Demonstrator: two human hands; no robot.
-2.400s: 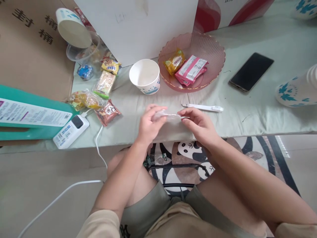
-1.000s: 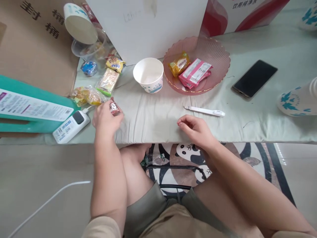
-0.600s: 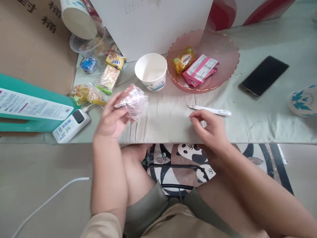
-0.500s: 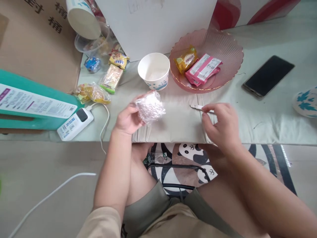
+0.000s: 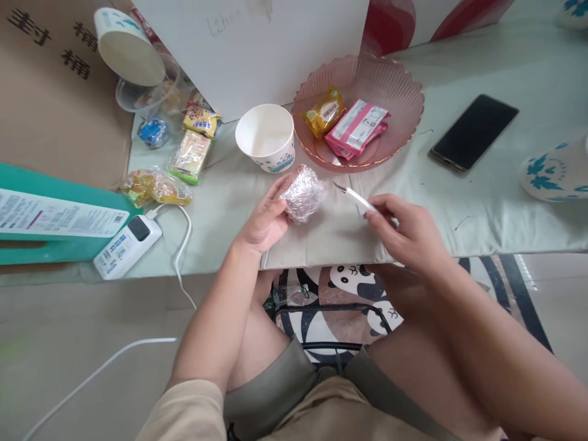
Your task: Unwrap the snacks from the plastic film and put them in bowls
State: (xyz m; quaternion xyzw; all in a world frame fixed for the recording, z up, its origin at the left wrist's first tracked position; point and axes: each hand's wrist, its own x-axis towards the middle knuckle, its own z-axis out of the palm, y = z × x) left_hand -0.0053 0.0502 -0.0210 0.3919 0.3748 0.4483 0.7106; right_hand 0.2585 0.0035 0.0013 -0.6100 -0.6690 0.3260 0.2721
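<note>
My left hand point(image 5: 266, 222) is closed round a bundle of clear, shiny plastic wrap point(image 5: 303, 195), held just in front of a white paper cup point(image 5: 266, 136). What the wrap contains cannot be made out. Pinched in my right hand point(image 5: 407, 229) is a slim craft knife point(image 5: 361, 199) with a white handle. Its small dark blade points left toward the bundle, with a gap between them. Behind the knife stands a pink ribbed bowl point(image 5: 402, 131) holding a yellow wrapped snack point(image 5: 324, 113) and pink-and-white packets point(image 5: 358, 127).
A black phone point(image 5: 475, 131) lies on the right, near another paper cup point(image 5: 549, 174). Several wrapped snacks point(image 5: 190, 156) lie on the left. A white power bank point(image 5: 128, 246) with a cable rests by a green box point(image 5: 68, 202). A white box point(image 5: 257, 55) stands behind.
My right hand has lifted the craft knife off the cloth and turned its blade up toward the bundle. My left hand has brought the bundle rightward, closer to the knife. The view has shifted slightly.
</note>
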